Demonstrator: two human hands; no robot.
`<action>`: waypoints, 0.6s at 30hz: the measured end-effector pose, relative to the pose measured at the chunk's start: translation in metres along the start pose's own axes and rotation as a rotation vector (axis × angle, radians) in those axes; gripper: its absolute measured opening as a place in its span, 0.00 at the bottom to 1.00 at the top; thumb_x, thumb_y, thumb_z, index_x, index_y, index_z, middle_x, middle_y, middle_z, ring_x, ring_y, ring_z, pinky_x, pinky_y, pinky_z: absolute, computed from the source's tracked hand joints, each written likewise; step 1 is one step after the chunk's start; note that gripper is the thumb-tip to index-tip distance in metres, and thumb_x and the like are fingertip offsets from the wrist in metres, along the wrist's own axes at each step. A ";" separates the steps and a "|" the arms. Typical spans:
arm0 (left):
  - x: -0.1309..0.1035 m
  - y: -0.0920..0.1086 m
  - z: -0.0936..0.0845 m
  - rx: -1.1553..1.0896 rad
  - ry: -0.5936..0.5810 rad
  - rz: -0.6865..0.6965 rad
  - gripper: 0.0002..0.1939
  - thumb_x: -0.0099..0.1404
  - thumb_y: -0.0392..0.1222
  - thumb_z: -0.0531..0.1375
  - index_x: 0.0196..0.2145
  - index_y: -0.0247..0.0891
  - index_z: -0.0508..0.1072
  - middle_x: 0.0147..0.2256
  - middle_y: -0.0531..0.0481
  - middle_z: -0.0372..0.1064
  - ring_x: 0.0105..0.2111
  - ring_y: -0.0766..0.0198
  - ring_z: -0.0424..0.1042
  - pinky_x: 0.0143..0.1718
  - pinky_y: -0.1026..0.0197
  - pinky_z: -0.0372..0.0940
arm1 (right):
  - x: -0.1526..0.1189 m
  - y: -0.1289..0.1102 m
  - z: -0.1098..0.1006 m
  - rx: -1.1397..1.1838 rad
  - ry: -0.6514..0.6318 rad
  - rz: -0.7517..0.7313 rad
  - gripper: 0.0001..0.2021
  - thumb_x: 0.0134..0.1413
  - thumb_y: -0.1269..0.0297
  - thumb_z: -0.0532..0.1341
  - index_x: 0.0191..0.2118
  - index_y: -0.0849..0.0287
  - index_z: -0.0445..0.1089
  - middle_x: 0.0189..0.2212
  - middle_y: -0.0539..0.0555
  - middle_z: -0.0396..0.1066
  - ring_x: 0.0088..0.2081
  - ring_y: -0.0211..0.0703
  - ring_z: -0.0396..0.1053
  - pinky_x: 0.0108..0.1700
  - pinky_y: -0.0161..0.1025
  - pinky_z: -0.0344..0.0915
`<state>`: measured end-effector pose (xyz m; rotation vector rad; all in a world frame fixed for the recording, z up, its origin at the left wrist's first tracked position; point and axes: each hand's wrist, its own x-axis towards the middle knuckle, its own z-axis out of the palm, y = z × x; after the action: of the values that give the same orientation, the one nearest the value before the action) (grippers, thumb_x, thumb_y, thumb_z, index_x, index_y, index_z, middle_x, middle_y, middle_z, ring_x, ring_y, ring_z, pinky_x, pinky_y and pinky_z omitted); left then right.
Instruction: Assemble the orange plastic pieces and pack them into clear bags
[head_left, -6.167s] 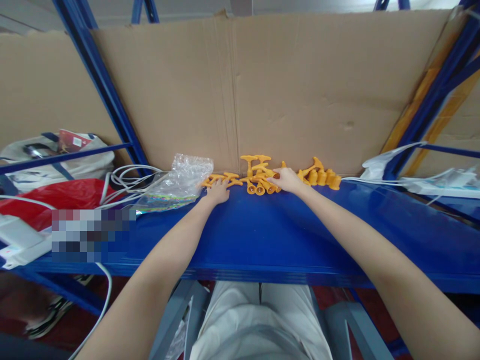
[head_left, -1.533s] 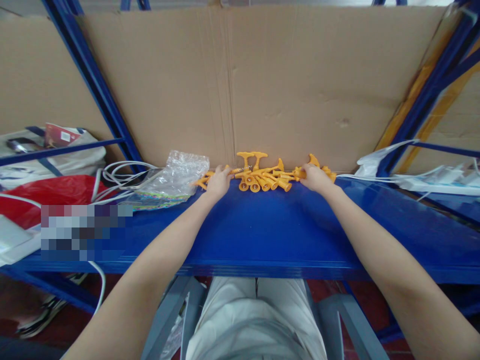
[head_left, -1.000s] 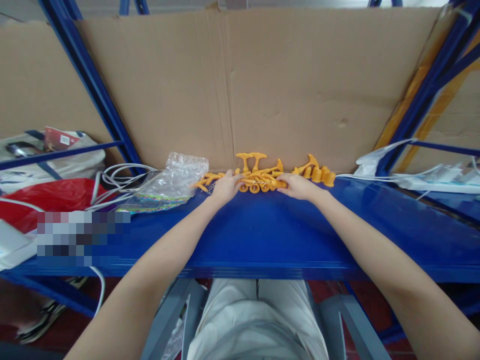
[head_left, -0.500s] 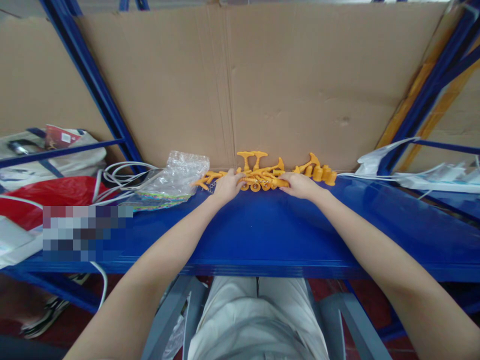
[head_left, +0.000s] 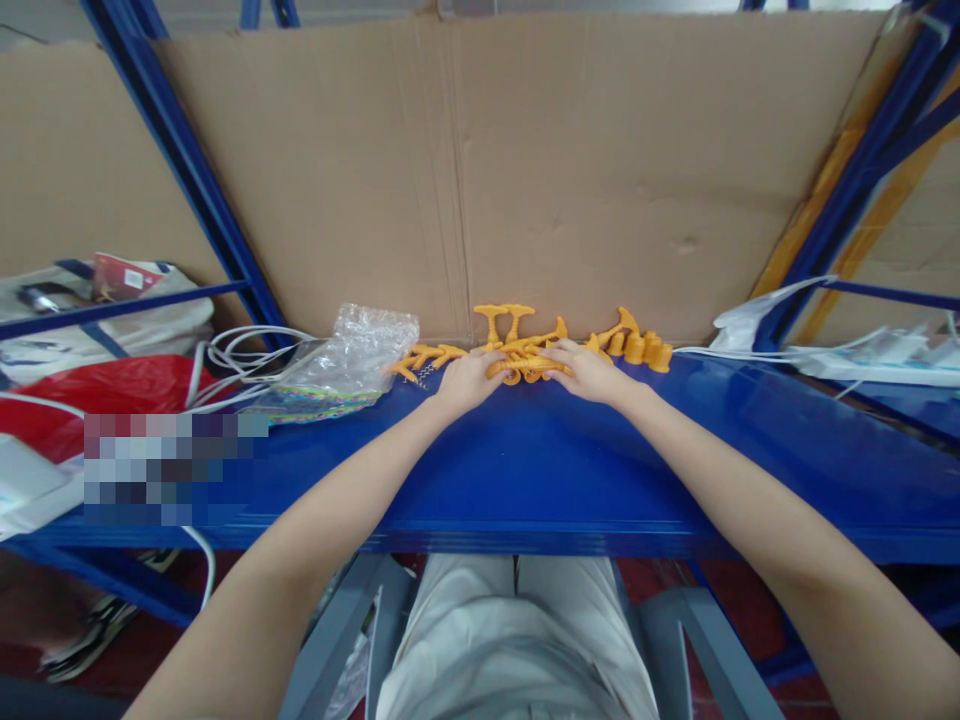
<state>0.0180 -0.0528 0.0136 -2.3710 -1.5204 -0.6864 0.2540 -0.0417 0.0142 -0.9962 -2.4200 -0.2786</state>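
Observation:
Several yellow plastic T-handled corkscrews (head_left: 530, 368) lie in a heap against the cardboard at the back of the blue table. My left hand (head_left: 472, 380) is closed at the heap's left end, its fingers around a yellow handle. From the right, my right hand (head_left: 583, 368) grips the other end of the heap, with its fingertips over the yellow pieces. The fingers hide part of what each hand holds. More yellow pieces with metal spirals (head_left: 420, 375) lie left of my left hand. Two T-shaped pieces (head_left: 504, 318) stand upright behind the heap.
Yellow cup-like pieces (head_left: 646, 350) stand to the right. A clear plastic bag (head_left: 367, 345), white cables (head_left: 251, 350) and a red bag (head_left: 112, 385) lie on the left. Cardboard (head_left: 600, 170) and blue posts (head_left: 191, 190) bound the blue table (head_left: 510, 480). White power strips (head_left: 885, 350) lie right.
Both hands have moved closer together along the heap, the left slightly rightward and the right leftward. The yellow pieces between them are pressed closer together.

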 end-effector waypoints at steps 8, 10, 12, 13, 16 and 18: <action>0.003 -0.007 0.004 -0.054 0.039 0.042 0.16 0.69 0.45 0.57 0.50 0.41 0.76 0.46 0.45 0.77 0.45 0.56 0.75 0.46 0.58 0.68 | 0.001 0.001 0.002 0.067 0.007 0.035 0.20 0.61 0.66 0.56 0.58 0.58 0.69 0.46 0.61 0.70 0.45 0.52 0.71 0.52 0.52 0.68; 0.003 -0.008 0.004 -0.044 0.031 0.035 0.16 0.68 0.44 0.57 0.51 0.41 0.76 0.46 0.45 0.76 0.46 0.56 0.75 0.47 0.58 0.68 | 0.002 0.004 0.003 0.112 0.021 0.027 0.20 0.59 0.66 0.59 0.57 0.57 0.70 0.46 0.61 0.71 0.48 0.52 0.70 0.53 0.53 0.67; 0.004 -0.008 0.004 -0.038 0.021 0.017 0.16 0.68 0.43 0.58 0.51 0.40 0.76 0.46 0.45 0.76 0.46 0.56 0.75 0.47 0.58 0.68 | 0.003 0.007 0.001 0.183 0.027 0.062 0.22 0.55 0.67 0.63 0.56 0.58 0.70 0.48 0.61 0.72 0.49 0.52 0.71 0.53 0.53 0.68; 0.004 -0.008 0.004 -0.037 0.019 0.009 0.16 0.68 0.43 0.58 0.51 0.40 0.76 0.46 0.44 0.76 0.46 0.55 0.75 0.47 0.58 0.68 | 0.003 0.009 0.000 0.235 0.024 0.099 0.23 0.53 0.68 0.64 0.56 0.58 0.70 0.49 0.61 0.72 0.48 0.51 0.71 0.52 0.52 0.69; 0.004 -0.008 0.003 -0.040 0.019 0.003 0.15 0.69 0.42 0.57 0.51 0.40 0.76 0.46 0.44 0.76 0.46 0.55 0.75 0.46 0.58 0.68 | 0.002 0.011 -0.005 0.447 0.002 0.240 0.23 0.50 0.69 0.65 0.54 0.59 0.68 0.47 0.60 0.74 0.43 0.47 0.75 0.47 0.47 0.72; 0.004 -0.008 0.002 -0.044 0.022 0.011 0.15 0.69 0.42 0.57 0.51 0.40 0.76 0.45 0.44 0.76 0.45 0.56 0.75 0.46 0.58 0.68 | 0.002 0.011 -0.007 0.586 -0.012 0.310 0.21 0.51 0.68 0.66 0.53 0.60 0.69 0.44 0.59 0.75 0.41 0.46 0.76 0.44 0.45 0.73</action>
<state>0.0131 -0.0455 0.0134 -2.3935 -1.4971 -0.7479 0.2632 -0.0355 0.0214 -1.0592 -2.1110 0.5158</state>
